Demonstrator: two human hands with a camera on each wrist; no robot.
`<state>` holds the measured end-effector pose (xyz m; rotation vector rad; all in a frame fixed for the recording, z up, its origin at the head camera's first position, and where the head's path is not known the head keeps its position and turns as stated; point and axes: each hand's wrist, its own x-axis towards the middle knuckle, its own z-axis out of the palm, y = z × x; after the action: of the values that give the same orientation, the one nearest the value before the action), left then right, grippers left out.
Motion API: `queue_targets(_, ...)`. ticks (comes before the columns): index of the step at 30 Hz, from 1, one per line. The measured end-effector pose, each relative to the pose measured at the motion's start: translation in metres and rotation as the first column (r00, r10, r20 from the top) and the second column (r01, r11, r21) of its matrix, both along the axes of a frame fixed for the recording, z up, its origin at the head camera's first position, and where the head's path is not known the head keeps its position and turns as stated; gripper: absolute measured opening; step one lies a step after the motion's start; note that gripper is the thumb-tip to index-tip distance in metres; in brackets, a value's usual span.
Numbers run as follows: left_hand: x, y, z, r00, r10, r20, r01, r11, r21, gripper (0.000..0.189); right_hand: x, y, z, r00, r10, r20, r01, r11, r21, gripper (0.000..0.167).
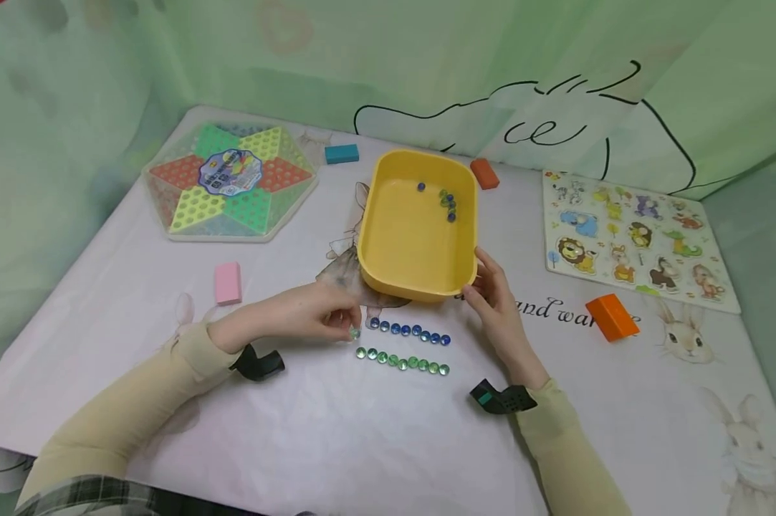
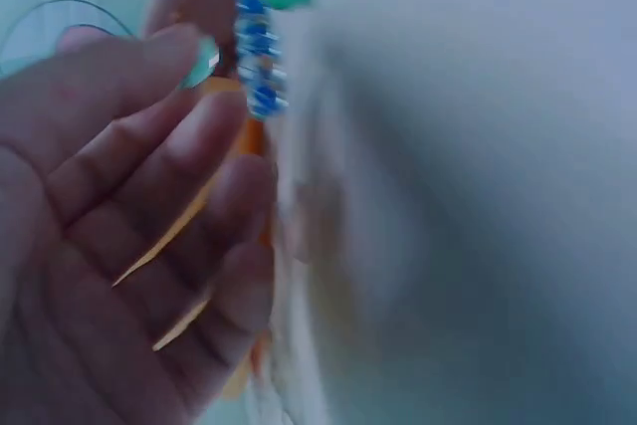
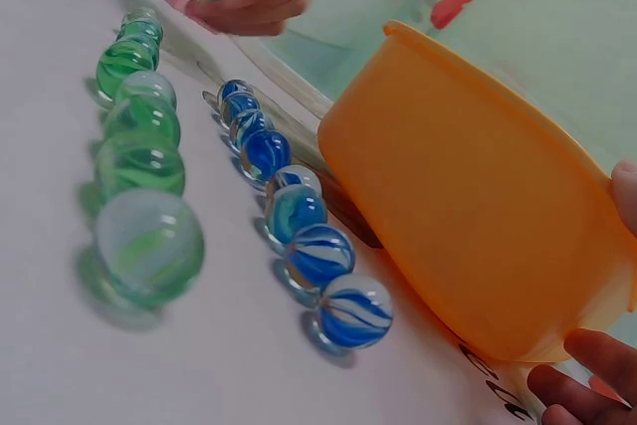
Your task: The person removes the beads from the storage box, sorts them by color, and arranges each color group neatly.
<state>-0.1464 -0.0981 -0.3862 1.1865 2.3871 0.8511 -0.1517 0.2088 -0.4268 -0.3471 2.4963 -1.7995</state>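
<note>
My left hand (image 1: 323, 313) pinches a green glass marble (image 1: 355, 333) between thumb and forefinger, just off the left ends of two marble rows. The row of blue marbles (image 1: 405, 330) lies nearer the yellow tub; the row of green marbles (image 1: 403, 364) runs roughly parallel below it. In the right wrist view the blue marbles (image 3: 320, 255) show white swirls. My right hand (image 1: 496, 308) holds the near right corner of the yellow tub (image 1: 413, 290), thumb at the rim and fingers along its side. Several blue and green marbles (image 1: 448, 204) lie inside the tub toward its far right.
A hexagonal Chinese checkers board (image 1: 246, 208) lies at the left back, and an animal puzzle board (image 1: 633, 236) at the right. Around them are a pink block (image 1: 228, 283), a blue block (image 1: 342, 154), a red block (image 1: 484, 174) and an orange block (image 1: 612, 317). Curtains hang behind the table.
</note>
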Motion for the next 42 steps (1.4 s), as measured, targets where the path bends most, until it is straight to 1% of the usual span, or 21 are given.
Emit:
queue_targets(4,0.002,-0.004,-0.006,0.999,-0.045,0.025,0.047,0.997,-0.064,0.007,0.000,0.001,0.002,1.000,-0.002,-0.009,0.002,1.000,-0.007,0.058)
queue_targets(8,0.003,-0.003,-0.009,0.997,-0.073,0.003,0.073,0.993,-0.091,0.010,-0.001,0.001,0.002,1.000,0.002,-0.003,-0.002,1.000,-0.015,0.058)
queue_targets(16,0.003,-0.001,-0.011,0.995,-0.081,-0.050,0.073,0.989,-0.132,0.015,-0.001,0.000,0.001,1.000,0.000,0.014,0.000,1.000,-0.012,0.058)
queue_targets(21,0.005,0.000,-0.011,0.995,-0.070,-0.068,0.060,0.988,-0.140,0.015,-0.001,0.000,0.001,1.000,0.000,0.013,0.000,1.000,-0.010,0.058)
queue_targets(24,0.006,0.000,-0.011,0.994,-0.074,-0.080,0.063,0.990,-0.129,0.016,-0.001,0.001,0.001,1.000,0.000,0.010,0.000,1.000,-0.014,0.058)
queue_targets(27,0.006,0.000,-0.012,0.994,-0.075,-0.082,0.065,0.991,-0.120,0.016,-0.001,0.001,0.000,1.000,-0.004,0.011,0.004,1.000,-0.011,0.058)
queue_targets(30,0.003,0.000,-0.010,0.995,-0.071,-0.069,0.062,0.990,-0.123,0.017,-0.002,0.001,0.001,1.000,-0.004,0.011,0.005,1.000,-0.011,0.059)
queue_targets(33,-0.001,0.001,-0.002,0.996,-0.076,-0.037,0.071,0.989,-0.129,0.018,-0.004,0.001,0.003,1.000,-0.002,0.016,0.002,1.000,-0.020,0.059)
queue_targets(35,-0.004,0.003,0.009,0.994,-0.104,-0.017,0.101,0.986,-0.132,0.020,-0.003,0.001,0.003,1.000,-0.003,0.023,0.004,1.000,-0.020,0.059)
queue_targets(37,-0.007,0.008,0.025,0.989,-0.145,0.007,0.145,0.980,-0.140,0.023,-0.002,0.002,0.003,1.000,-0.007,0.029,0.007,1.000,-0.008,0.059)
queue_targets(39,-0.012,0.015,0.045,0.980,-0.197,0.035,0.200,0.968,-0.152,0.025,-0.001,0.003,0.002,0.999,-0.009,0.036,0.009,1.000,0.001,0.059)
queue_targets(41,-0.021,0.026,0.065,0.966,-0.248,0.068,0.255,0.955,-0.151,0.026,0.001,0.003,0.000,0.999,-0.011,0.041,0.011,1.000,0.007,0.059)
queue_targets(42,-0.028,0.033,0.074,0.960,-0.266,0.085,0.277,0.949,-0.150,0.026,0.001,0.003,0.000,0.999,-0.011,0.039,0.011,1.000,0.005,0.059)
